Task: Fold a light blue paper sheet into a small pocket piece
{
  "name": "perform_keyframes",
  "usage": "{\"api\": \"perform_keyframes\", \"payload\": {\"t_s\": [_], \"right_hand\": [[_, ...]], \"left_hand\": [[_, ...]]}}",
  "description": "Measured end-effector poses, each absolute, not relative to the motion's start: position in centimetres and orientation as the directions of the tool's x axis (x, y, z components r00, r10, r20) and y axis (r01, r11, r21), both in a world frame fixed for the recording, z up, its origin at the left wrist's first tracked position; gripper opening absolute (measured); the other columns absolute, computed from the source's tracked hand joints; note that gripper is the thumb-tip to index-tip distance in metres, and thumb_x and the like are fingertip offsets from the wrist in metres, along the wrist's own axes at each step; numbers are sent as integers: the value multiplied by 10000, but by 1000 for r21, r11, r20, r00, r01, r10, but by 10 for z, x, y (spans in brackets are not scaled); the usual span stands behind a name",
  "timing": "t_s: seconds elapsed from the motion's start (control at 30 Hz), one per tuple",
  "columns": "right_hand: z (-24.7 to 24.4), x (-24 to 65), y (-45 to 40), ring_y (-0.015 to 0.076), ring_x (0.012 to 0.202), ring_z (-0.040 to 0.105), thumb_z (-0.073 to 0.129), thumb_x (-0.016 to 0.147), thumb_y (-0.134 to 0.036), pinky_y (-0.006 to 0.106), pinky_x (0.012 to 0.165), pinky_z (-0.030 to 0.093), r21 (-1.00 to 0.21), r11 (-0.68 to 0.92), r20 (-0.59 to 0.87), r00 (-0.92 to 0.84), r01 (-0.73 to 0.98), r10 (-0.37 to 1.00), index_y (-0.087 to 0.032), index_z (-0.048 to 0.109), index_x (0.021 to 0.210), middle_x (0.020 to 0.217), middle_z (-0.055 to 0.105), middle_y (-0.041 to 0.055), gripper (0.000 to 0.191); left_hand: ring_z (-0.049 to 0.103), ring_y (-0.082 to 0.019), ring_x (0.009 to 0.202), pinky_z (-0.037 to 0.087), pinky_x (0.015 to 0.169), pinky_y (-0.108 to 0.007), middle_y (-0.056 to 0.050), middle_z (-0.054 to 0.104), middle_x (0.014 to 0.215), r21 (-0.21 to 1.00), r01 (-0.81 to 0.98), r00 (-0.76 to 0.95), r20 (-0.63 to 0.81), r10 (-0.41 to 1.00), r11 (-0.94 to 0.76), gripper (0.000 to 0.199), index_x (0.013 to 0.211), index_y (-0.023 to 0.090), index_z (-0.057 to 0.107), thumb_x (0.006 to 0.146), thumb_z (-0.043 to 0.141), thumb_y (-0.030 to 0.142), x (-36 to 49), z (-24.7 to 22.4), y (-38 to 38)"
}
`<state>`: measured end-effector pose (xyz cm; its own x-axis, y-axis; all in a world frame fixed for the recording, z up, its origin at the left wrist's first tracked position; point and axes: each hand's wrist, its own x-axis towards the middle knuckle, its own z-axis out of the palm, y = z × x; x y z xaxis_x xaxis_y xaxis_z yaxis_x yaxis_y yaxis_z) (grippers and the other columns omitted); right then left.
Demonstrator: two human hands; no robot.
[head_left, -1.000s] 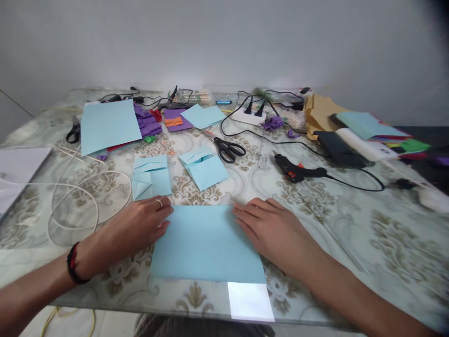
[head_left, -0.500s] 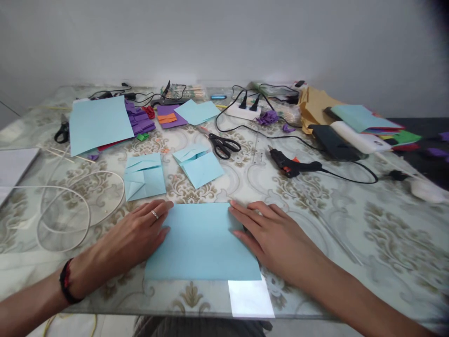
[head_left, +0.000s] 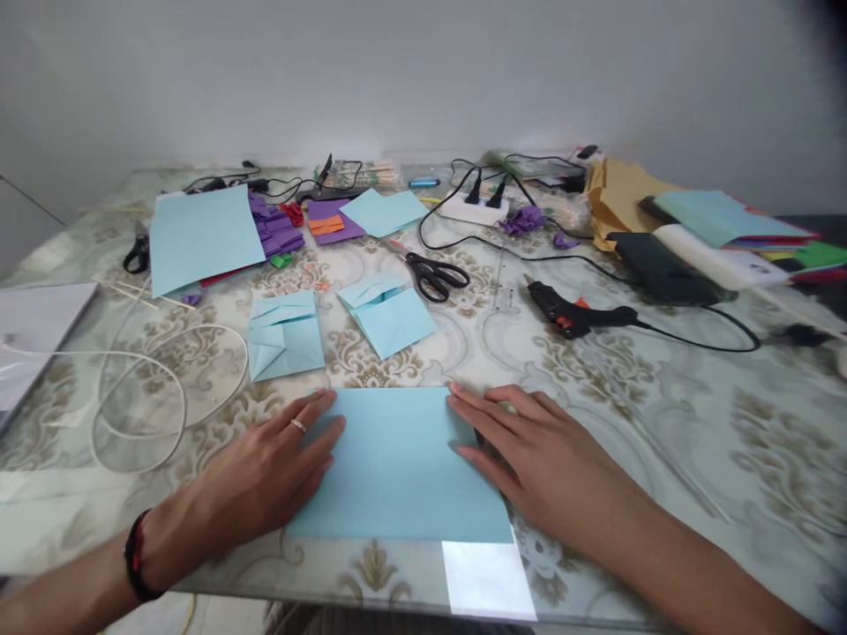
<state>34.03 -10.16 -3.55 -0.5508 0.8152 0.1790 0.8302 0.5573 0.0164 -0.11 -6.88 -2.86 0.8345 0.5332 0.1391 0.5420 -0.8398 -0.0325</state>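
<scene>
A light blue sheet of paper (head_left: 397, 467) lies flat near the front edge of the table. My left hand (head_left: 278, 459) rests on its left side, fingers stretched out and slightly apart, a ring on one finger. On the right side of the sheet lies my right hand (head_left: 529, 441), fingers extended toward the far right corner and the thumb apart. Just beyond the sheet are a folded blue paper piece (head_left: 288, 339) with creased flaps and a second folded blue paper piece (head_left: 387, 317).
Black-handled scissors (head_left: 437, 275) and a black glue gun (head_left: 582, 313) lie farther back. Coiled white cable (head_left: 182, 397) is at left. A blue sheet (head_left: 205, 238) tops a paper pile near purple strips. A power strip (head_left: 473, 208) stands at the back.
The whole view has shifted, so things sit slightly farther right. My left index finger has lifted apart from the other fingers; my right hand keeps its place on the sheet.
</scene>
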Motion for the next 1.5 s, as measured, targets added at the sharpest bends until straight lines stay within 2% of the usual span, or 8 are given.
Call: {"api": "perform_keyframes", "payload": {"t_s": [0.2,0.4,0.67,0.87,1.0,1.23,1.33,1.5], "right_hand": [[-44,344,-99,297,1082,600,329,1112,-359,448,848,497,35,581,227,-572,813,788,-81,669,1314,1378,705,96,484],[-47,345,-102,309,1088,589,331,1112,-388,452,858,462,26,579,230,-568,815,790,-82,662,1328,1404,688,91,500],[-48,348,-105,327,1125,560,310,1106,-492,447,878,445,48,585,227,-579,810,783,-77,636,1365,1455,650,86,588],[-45,353,-108,353,1186,537,405,1061,-561,479,904,469,-12,595,167,-585,804,794,-63,576,1434,1539,566,118,646],[-44,354,-112,371,1237,518,491,994,-646,507,933,483,-49,581,117,-573,813,811,-83,484,1522,1593,501,113,772],[-41,353,-118,410,1320,479,648,821,-765,538,1006,472,-106,561,51,-559,821,828,-106,191,1661,1650,405,142,1161],[-38,354,-118,417,1351,462,668,778,-797,547,1034,456,-122,562,22,-564,818,825,-128,82,1677,1670,366,144,1265],[-37,354,-117,412,1433,417,654,766,-823,599,1175,314,-132,579,4,-584,804,812,-145,-31,1675,1686,325,162,1325]], "left_hand": [[441,-376,1467,595,1021,-500,-248,465,1531,60,521,850,57,524,-852,420,1439,137,521,1026,471,199,-6,-22,-69],[311,-406,1516,584,1006,-559,-221,360,1559,165,487,871,-23,491,-857,500,1503,286,496,1012,500,192,-12,-15,-66],[245,-461,1536,532,1034,-638,-162,177,1682,233,493,869,-93,485,-838,608,1563,385,423,983,600,338,-16,-13,-65],[253,-486,1530,516,1037,-652,-146,115,1713,242,467,884,-103,456,-851,665,1573,406,406,952,641,455,-18,-11,-62],[260,-488,1526,512,1040,-644,-139,102,1719,234,469,883,-120,454,-852,687,1583,426,379,949,637,495,-18,-11,-61],[319,-511,1488,524,1004,-642,-112,96,1730,255,450,893,-114,435,-856,730,1574,454,387,909,664,572,-21,-13,-57],[324,-511,1487,522,1006,-639,-104,93,1733,258,443,897,-110,429,-859,731,1571,467,387,906,672,575,-22,-14,-56],[294,-502,1504,491,1043,-638,-144,166,1706,232,425,905,-114,409,-875,739,1583,450,374,913,661,575,-24,-14,-55]]}}
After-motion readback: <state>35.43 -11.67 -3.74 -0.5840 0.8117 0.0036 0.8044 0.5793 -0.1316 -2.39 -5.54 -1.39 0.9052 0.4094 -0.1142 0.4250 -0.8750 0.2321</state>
